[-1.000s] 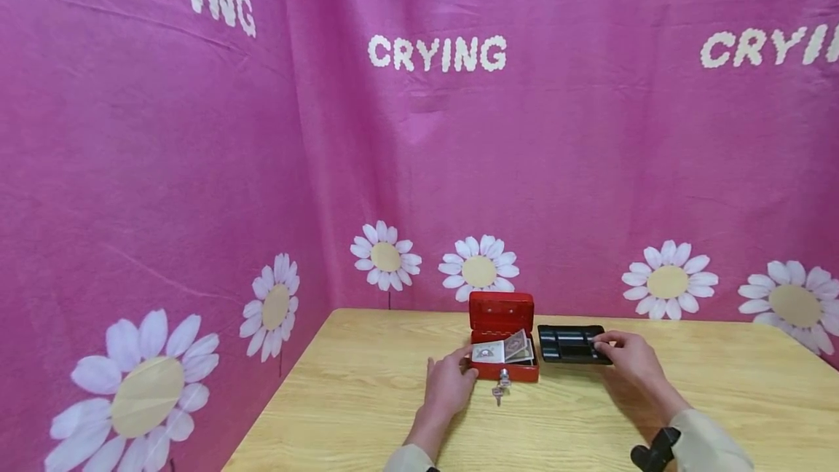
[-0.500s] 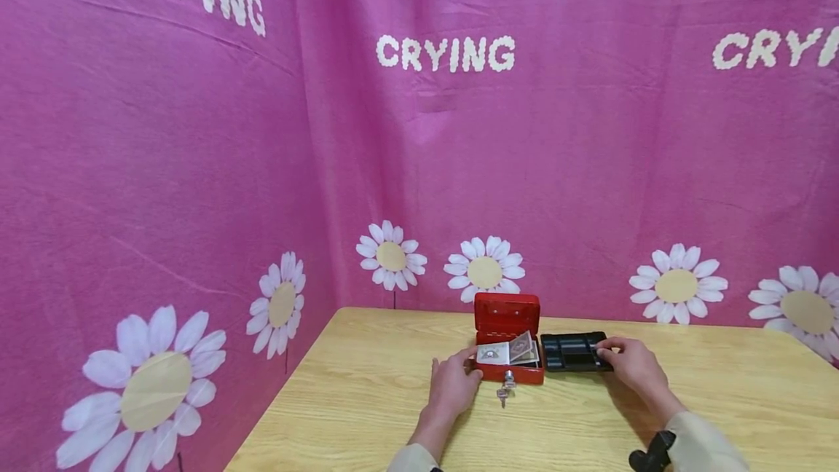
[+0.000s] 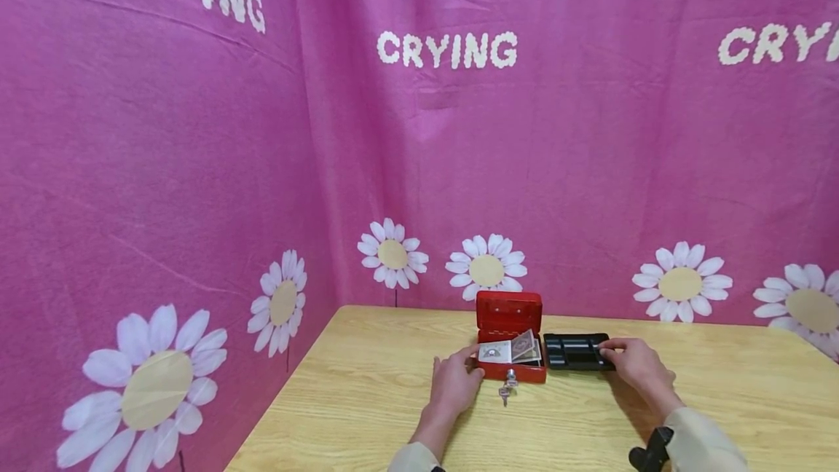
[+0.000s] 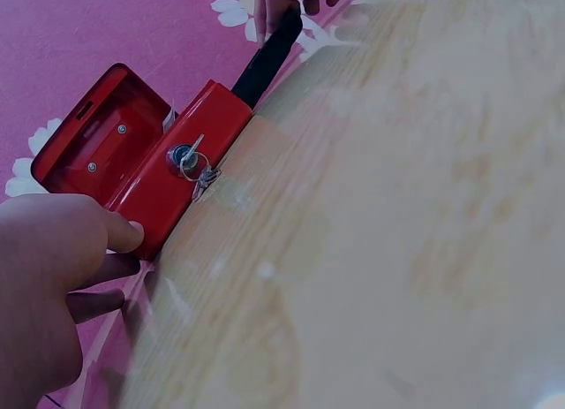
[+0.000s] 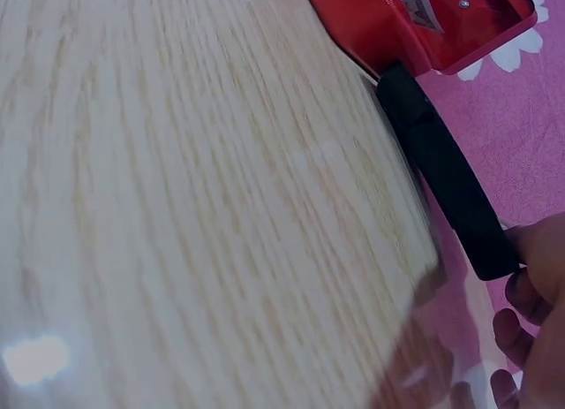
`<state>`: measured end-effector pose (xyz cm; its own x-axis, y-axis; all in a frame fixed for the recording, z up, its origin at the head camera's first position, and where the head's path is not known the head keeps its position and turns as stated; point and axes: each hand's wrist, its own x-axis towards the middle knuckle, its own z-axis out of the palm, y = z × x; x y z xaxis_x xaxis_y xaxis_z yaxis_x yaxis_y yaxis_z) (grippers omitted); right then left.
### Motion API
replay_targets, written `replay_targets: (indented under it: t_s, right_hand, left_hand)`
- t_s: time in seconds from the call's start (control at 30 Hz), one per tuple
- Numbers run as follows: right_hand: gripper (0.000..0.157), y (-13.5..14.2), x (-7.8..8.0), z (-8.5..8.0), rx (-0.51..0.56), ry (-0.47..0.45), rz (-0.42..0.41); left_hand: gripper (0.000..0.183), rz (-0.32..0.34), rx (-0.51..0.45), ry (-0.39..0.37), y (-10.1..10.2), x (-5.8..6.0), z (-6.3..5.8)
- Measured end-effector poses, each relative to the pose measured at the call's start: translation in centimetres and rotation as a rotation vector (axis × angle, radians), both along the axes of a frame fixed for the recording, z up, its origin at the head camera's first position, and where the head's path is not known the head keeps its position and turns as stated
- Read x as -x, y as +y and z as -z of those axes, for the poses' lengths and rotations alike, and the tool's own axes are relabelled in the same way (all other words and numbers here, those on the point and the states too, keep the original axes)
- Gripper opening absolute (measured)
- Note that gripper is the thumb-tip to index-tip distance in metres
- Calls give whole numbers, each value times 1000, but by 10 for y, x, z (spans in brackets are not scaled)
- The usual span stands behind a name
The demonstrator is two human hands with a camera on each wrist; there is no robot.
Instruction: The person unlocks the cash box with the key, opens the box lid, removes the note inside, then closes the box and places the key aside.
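Pink cloth (image 3: 557, 151) hangs behind the wooden table (image 3: 380, 355); right hand (image 3: 636, 364) pinches the right end of the black tray (image 3: 569, 352); left hand (image 3: 454, 384) grips the left end of the red box (image 3: 531, 373), just left of the tray; lid (image 3: 509, 307) raised; notes (image 3: 494, 352) inside; keys (image 3: 505, 392) at front.

Right wrist view crops the red box (image 5: 364, 29); paper notes (image 3: 494, 352) too small to read.

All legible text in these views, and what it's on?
"CRYING": pink cloth, far side, centre.
"RYING": same cloth, upper left, partly cut off by the picture's edge.
"CRYI": same cloth, upper right, cut off.
Print on paper notes in red box: too small.
Keys, black tray: nothing legible.
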<state>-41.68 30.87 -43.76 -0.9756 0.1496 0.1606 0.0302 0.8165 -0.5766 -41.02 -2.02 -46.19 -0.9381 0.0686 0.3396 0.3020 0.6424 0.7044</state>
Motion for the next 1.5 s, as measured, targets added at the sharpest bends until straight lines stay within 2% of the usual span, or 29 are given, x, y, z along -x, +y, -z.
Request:
replay_targets:
  t_s: [0.43,0.83,1.2,1.5]
  right_hand:
    - [34,0,-1,3,-10,-22,9]
    - [36,-4,-7,7,-30,31,40]
    - [30,-10,-9,7,-42,142,43]
    - [26,-17,-13,7,-22,192,21]
  left_hand:
    - [43,-3,15,26,0,0,0]
    - [43,-3,17,41,0,-3,0]
    - [43,-2,19,38,0,-4,0]
    - [41,-1,17,-10,1,-5,-3]
